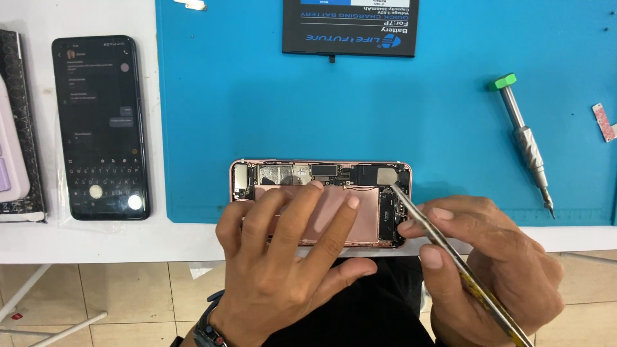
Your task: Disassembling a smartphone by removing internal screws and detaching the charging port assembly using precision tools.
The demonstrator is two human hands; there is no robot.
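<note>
Head view: an opened rose-gold phone (320, 202) lies at the lower middle of the frame, on the front edge of a blue mat (385, 109) that covers the white bench (96, 241). The left hand (283, 257) rests flat on it, fingers spread apart over the bare inner shell, gripping nothing. The right hand (488, 263), at the lower right, has its grip clamped on metal tweezers (450, 247), whose tip touches the phone's upper right corner. A silver screwdriver (526, 142) with a green cap lies at the right, a black battery (350, 27) at the top, and 1 lit black phone (101, 125) at the left.
</note>
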